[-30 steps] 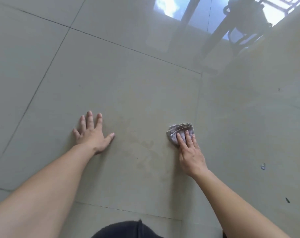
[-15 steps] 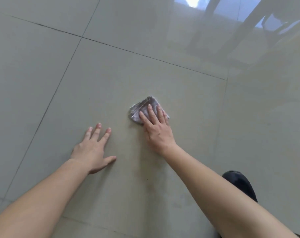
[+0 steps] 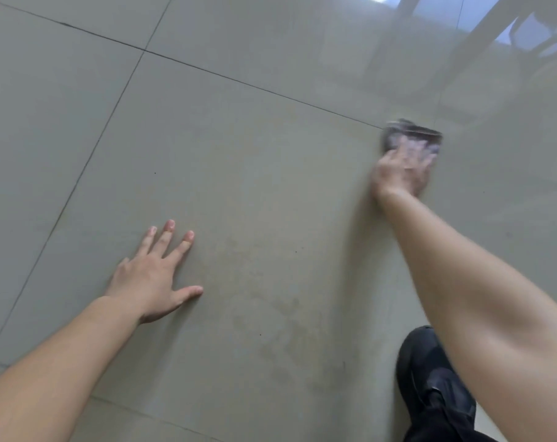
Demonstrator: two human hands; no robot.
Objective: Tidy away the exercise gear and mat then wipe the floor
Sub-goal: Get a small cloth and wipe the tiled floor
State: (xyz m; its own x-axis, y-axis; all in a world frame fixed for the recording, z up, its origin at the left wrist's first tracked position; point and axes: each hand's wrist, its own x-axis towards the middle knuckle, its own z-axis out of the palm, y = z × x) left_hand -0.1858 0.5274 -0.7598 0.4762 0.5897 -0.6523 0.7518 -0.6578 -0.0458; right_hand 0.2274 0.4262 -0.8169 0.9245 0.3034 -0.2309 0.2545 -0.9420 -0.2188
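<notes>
A folded grey cloth [image 3: 412, 135] lies flat on the glossy grey tiled floor [image 3: 238, 154] at the upper right, blurred by motion. My right hand [image 3: 401, 173] presses down on it with straight fingers, the arm stretched forward. My left hand [image 3: 152, 279] rests flat on the tile at the lower left, fingers spread, holding nothing. Faint dull streaks [image 3: 280, 314] mark the tile between my arms.
My black shoe [image 3: 430, 378] stands on the floor under my right forearm. Dark grout lines cross the floor at the left and top. Reflections of a window and furniture legs [image 3: 481, 36] show on the tiles at the upper right.
My right hand has swept the cloth from the middle of the tile out to the right and farther away. My left hand has stayed planted on the floor.
</notes>
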